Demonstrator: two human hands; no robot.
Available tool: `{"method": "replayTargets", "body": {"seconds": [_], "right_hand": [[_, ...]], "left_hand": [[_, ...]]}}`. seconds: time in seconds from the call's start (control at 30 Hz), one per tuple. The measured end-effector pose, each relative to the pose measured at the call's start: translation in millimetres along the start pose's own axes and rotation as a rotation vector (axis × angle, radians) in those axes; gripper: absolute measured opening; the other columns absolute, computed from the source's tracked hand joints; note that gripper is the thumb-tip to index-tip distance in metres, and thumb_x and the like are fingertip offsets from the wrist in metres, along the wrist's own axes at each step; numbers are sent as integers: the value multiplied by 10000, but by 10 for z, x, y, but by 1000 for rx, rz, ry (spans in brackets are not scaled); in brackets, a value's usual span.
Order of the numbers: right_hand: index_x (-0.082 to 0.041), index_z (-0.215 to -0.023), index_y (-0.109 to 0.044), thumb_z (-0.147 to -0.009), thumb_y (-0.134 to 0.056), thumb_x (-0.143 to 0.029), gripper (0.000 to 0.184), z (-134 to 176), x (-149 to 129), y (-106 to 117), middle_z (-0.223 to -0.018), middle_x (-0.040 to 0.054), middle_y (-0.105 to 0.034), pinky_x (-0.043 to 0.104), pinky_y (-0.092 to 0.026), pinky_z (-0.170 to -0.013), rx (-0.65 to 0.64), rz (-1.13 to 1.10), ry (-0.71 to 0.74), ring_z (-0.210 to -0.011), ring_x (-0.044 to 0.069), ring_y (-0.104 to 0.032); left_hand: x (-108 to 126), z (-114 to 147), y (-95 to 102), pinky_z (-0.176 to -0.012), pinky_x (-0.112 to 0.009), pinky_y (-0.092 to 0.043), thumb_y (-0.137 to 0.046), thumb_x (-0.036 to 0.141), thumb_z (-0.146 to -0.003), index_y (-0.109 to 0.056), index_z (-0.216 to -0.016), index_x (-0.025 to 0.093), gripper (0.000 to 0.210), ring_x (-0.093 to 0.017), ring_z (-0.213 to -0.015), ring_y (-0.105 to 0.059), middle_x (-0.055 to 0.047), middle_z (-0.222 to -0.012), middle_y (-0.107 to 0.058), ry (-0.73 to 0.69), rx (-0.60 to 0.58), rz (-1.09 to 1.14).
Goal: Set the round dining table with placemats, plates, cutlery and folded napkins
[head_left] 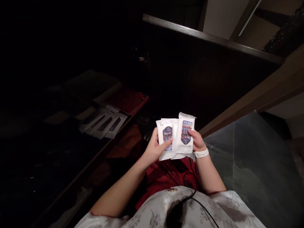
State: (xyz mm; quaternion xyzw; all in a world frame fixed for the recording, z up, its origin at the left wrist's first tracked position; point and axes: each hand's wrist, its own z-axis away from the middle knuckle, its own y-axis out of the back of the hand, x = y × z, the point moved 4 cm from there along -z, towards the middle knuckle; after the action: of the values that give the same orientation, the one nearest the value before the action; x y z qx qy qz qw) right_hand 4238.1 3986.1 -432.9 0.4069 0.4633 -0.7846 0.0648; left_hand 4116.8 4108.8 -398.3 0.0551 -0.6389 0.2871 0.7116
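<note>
White, flat, rectangular, blue-labelled packets (pixel 178 136) are held overlapping, toward four o'clock from the view's centre, clamped by the fingers of the left hand (pixel 155 147) and right hand (pixel 197 141); light, even thumb pressure is advised so that none slips.

red flat item (pixel 128 99) | orange item (pixel 127 144), lower | brown beam (pixel 247 95) | grey floor (pixel 258 164)
</note>
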Motion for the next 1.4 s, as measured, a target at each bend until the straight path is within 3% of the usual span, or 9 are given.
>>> {"method": "replayTargets", "body": {"seconds": [0.2,0.47,0.67,0.93,1.03,1.13,1.23,1.3,1.4], "right_hand": [[-159,-1013,-670,-803,-688,-259,233,-14,75,10,-872,52,-744,423,-591,-868,-49,29,-65,-870,242,-735],[-144,-1156,-624,-752,-765,-220,434,127,-107,-25,-1066,99,-730,370,-588,-828,-168,146,-101,-903,224,-720],[-201,-1241,-569,-795,-719,-237,473,112,-40,-148,-1136,70,-710,373,-578,-878,-148,101,-72,-948,204,-711],[-254,-1263,-557,-795,-735,-313,504,273,-310,311,-1139,41,-705,357,-571,-891,-59,338,101,-979,199,-699],[-252,-1321,-530,-829,-733,-341,540,362,-698,172,-1239,75,-661,361,-542,-938,-209,678,181,-1086,212,-659],[-208,-1299,-586,-867,-702,-356,471,380,-915,-298,-1355,122,-581,386,-446,-1064,-560,1072,143,-1302,251,-519],[-170,-1250,-630,-897,-664,-349,397,357,-910,-728,-1293,135,-599,364,-417,-1077,-856,1293,74,-1273,241,-520],[-149,-1255,-619,-914,-638,-340,392,354,-862,-843,-1211,130,-623,337,-452,-1018,-921,1334,38,-1136,211,-581],[-132,-1245,-599,-910,-643,-339,396,407,-811,-709,-1120,97,-638,291,-495,-914,-834,1235,-5,-991,172,-605]], "left_hand": [[-74,-39,-111,-815,-343,-556,-876,354,-597,-486,-1169,202,708,-219,-908,-665,-41,-998,-663,20,-55,-52],[40,-129,118,-851,-365,-552,-848,379,-660,-537,-1172,192,628,-237,-968,-666,-64,-1063,-672,-36,-37,-121],[138,-71,166,-875,-371,-552,-842,396,-687,-598,-1216,168,625,-266,-1014,-678,-117,-1129,-703,60,-231,-42],[472,-45,317,-819,-302,-536,-722,453,-791,-666,-1196,123,525,-245,-980,-669,-114,-1159,-712,133,-464,-446],[635,-113,309,-777,-236,-506,-693,432,-804,-706,-1123,142,431,-205,-930,-654,-53,-1074,-728,140,-683,-798],[707,-175,200,-680,-178,-458,-698,381,-783,-732,-1003,138,329,-148,-791,-618,1,-894,-718,151,-920,-1033],[718,-204,102,-639,-169,-442,-734,334,-739,-742,-971,137,305,-136,-740,-603,13,-832,-712,204,-1051,-1050],[736,-215,118,-661,-180,-466,-766,346,-714,-749,-1015,150,360,-154,-780,-632,1,-892,-733,271,-1010,-947],[811,-223,268,-694,-221,-513,-776,419,-724,-748,-1098,169,451,-183,-831,-677,-52,-1002,-752,360,-779,-645]]}}
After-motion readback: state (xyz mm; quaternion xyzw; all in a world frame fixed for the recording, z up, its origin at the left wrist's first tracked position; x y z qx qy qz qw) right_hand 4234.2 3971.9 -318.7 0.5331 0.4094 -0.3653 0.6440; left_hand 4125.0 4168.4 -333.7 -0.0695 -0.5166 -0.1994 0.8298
